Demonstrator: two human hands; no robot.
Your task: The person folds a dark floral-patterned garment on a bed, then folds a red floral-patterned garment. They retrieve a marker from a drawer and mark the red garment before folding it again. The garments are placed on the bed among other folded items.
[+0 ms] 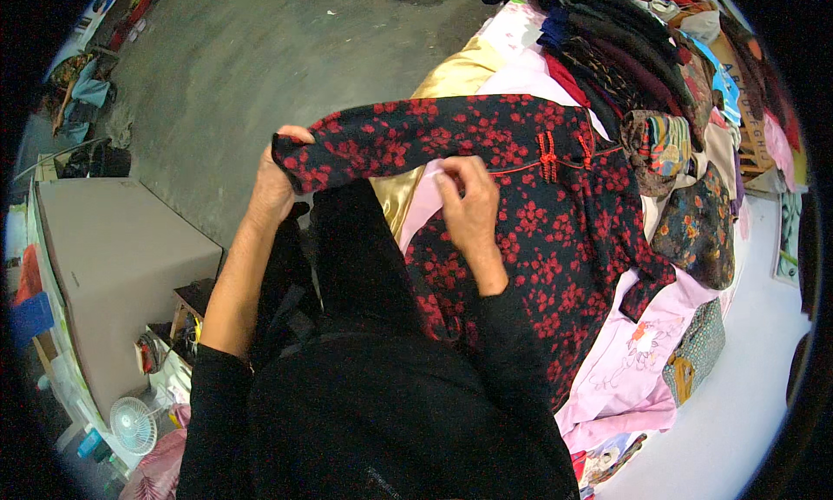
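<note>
A black jacket with red flowers (pixel 540 240) lies spread before me, with red piping and red knotted frog fastenings (pixel 548 158) near its collar. My left hand (pixel 278 175) grips the cuff of one sleeve (pixel 364 142) and holds that sleeve stretched out to the left. Close to the underarm, my right hand (pixel 470 204) has its fingers bent against the sleeve's lower edge; whether they pinch the cloth is unclear. The other sleeve (pixel 651 266) rests on pink embroidered cloth (pixel 605 370) at the right. Beneath the jacket, shiny gold fabric (pixel 394 204) and pink cloth (pixel 420 207) show.
Heaped dark clothes (pixel 625 51) lie beyond the jacket at upper right. A folded floral garment (pixel 696 227) sits to its right, near a white surface (pixel 761 344). At left stand a large grey box-like cabinet (pixel 123 240) and a small fan (pixel 133 425). Grey floor (pixel 241 51) stretches ahead.
</note>
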